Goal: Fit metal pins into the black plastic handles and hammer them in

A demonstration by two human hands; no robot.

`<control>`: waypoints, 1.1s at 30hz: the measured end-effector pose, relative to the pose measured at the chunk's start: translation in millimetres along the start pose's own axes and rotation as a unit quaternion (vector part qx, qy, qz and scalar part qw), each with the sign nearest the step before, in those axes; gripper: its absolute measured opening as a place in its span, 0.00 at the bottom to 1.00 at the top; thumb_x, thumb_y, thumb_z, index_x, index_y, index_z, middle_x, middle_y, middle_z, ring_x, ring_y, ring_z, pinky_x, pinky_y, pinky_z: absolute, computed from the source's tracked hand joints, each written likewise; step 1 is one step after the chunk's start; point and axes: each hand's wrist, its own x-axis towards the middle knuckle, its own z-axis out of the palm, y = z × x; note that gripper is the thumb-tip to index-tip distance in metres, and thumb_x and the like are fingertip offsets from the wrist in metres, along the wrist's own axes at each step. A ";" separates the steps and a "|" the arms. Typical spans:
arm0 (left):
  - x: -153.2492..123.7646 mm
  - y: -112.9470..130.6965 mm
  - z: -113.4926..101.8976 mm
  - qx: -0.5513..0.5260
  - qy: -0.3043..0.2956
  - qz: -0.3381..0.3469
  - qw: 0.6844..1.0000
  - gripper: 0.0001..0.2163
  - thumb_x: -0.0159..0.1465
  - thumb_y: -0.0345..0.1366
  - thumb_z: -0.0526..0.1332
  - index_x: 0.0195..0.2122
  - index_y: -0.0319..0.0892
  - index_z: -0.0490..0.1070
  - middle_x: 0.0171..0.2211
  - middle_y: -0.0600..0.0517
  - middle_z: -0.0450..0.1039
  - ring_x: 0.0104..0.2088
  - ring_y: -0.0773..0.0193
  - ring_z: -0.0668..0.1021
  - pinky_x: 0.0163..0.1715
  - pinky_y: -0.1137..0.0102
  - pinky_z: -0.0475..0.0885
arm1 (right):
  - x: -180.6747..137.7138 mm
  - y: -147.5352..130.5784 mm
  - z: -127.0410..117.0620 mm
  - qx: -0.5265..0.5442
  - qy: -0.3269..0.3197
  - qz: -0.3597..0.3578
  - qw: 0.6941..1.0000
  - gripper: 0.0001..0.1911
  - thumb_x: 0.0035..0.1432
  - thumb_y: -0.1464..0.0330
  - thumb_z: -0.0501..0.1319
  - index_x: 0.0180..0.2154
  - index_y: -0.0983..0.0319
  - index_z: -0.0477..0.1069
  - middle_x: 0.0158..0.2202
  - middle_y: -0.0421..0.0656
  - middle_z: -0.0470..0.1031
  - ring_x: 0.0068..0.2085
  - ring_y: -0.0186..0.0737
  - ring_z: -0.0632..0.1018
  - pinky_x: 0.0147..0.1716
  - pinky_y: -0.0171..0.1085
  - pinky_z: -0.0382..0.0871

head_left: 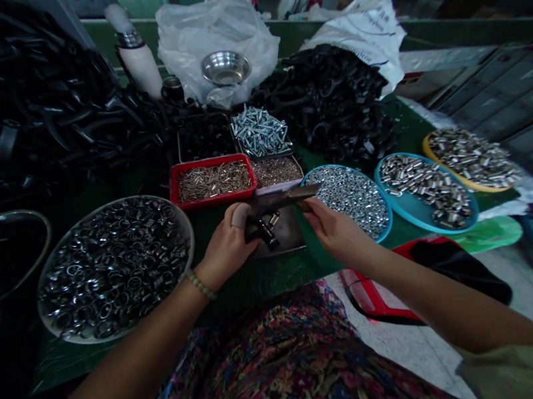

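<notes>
In the middle of the bench, my left hand [231, 240] is closed around a black clamp-like part [266, 232]. A small shiny metal cylinder [274, 218] shows at that part's side. My right hand [330, 224] is closed at the right end of a dark, flat, elongated piece [291, 197], which reaches across to the black part; I cannot tell whether the two are joined. Beneath them lies a grey metal plate [294, 232]. Just beyond my hands stand a red tray [175, 190] of small pins and a pale tray [279, 186] of tiny metal pieces.
To the left is a large basin [43, 295] of black rings, with a heap of black parts [61, 117] behind. Blue-rimmed trays [412, 207] of metal pieces stand right. Screws [260, 131], a steel bowl [226, 67] and a flask [142, 67] are farther back.
</notes>
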 end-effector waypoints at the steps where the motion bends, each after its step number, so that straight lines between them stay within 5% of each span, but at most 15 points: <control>1: 0.1 -1.7 1.2 -0.013 0.012 -0.009 1.000 0.33 0.55 0.34 0.66 0.59 0.44 0.52 0.57 0.43 0.58 0.51 0.54 0.73 0.48 0.61 0.73 | 2.0 -6.8 1.9 0.002 -0.001 -0.012 1.000 0.19 0.67 0.66 0.46 0.56 0.62 0.61 0.53 0.52 0.72 0.51 0.46 0.76 0.49 0.43 0.69; 6: -0.1 0.7 0.2 -0.003 0.001 -0.014 1.000 0.31 0.56 0.34 0.66 0.58 0.44 0.53 0.59 0.43 0.55 0.51 0.55 0.72 0.49 0.62 0.72 | 9.0 -12.3 2.7 -0.050 -0.090 -0.008 0.995 0.17 0.67 0.67 0.48 0.54 0.61 0.65 0.45 0.51 0.77 0.41 0.45 0.79 0.38 0.39 0.70; 9: -3.3 10.4 -0.9 0.074 -0.063 0.033 0.995 0.21 0.61 0.33 0.61 0.56 0.47 0.62 0.53 0.46 0.64 0.52 0.53 0.69 0.54 0.57 0.66 | -5.3 22.9 -7.9 -0.096 -0.008 0.046 0.994 0.19 0.67 0.65 0.46 0.56 0.59 0.63 0.48 0.50 0.76 0.42 0.46 0.78 0.39 0.40 0.70; 12: -4.3 20.7 -1.7 0.094 -0.104 0.027 0.990 0.20 0.65 0.29 0.52 0.59 0.44 0.61 0.45 0.45 0.71 0.48 0.53 0.71 0.50 0.56 0.67 | -26.7 71.0 -17.7 -0.226 0.062 0.142 0.962 0.21 0.67 0.63 0.46 0.58 0.61 0.62 0.47 0.52 0.75 0.39 0.48 0.78 0.34 0.42 0.68; 16: 10.4 28.6 -9.1 -0.110 -0.125 -0.035 0.985 0.17 0.67 0.32 0.51 0.56 0.41 0.66 0.49 0.44 0.72 0.49 0.57 0.73 0.52 0.63 0.67 | -30.4 107.4 -22.0 -0.358 0.090 0.132 0.920 0.20 0.65 0.61 0.50 0.53 0.61 0.68 0.44 0.53 0.73 0.42 0.52 0.74 0.36 0.45 0.66; 19: 26.3 26.6 -12.6 -0.250 -0.178 -0.116 0.945 0.16 0.67 0.38 0.51 0.52 0.39 0.69 0.45 0.46 0.76 0.44 0.60 0.76 0.47 0.67 0.70 | 7.9 100.9 -20.7 -0.339 0.100 0.043 0.935 0.18 0.65 0.60 0.52 0.49 0.60 0.73 0.46 0.51 0.73 0.48 0.52 0.70 0.44 0.46 0.62; 22: 29.3 21.4 -12.3 -0.120 -0.182 -0.168 0.961 0.13 0.66 0.38 0.51 0.43 0.38 0.72 0.39 0.45 0.77 0.38 0.58 0.78 0.41 0.67 0.70 | 71.3 81.4 -11.5 -0.299 0.020 -0.022 0.954 0.17 0.66 0.61 0.51 0.47 0.60 0.74 0.44 0.49 0.75 0.47 0.48 0.70 0.44 0.42 0.62; 27: 28.0 20.1 -25.3 0.068 -0.238 -0.123 0.961 0.13 0.66 0.40 0.53 0.36 0.41 0.74 0.33 0.46 0.77 0.33 0.58 0.78 0.36 0.67 0.68 | 148.8 63.8 14.6 -0.298 -0.049 -0.037 0.953 0.13 0.62 0.65 0.56 0.43 0.64 0.75 0.45 0.53 0.75 0.49 0.50 0.70 0.43 0.42 0.62; 33: 124.4 21.8 -16.6 0.169 -0.064 -0.034 0.983 0.12 0.66 0.40 0.53 0.40 0.43 0.75 0.40 0.46 0.76 0.43 0.54 0.74 0.44 0.61 0.65 | 160.2 67.1 19.2 -0.273 -0.035 -0.041 0.961 0.12 0.63 0.68 0.55 0.43 0.66 0.73 0.46 0.55 0.75 0.50 0.51 0.71 0.45 0.44 0.62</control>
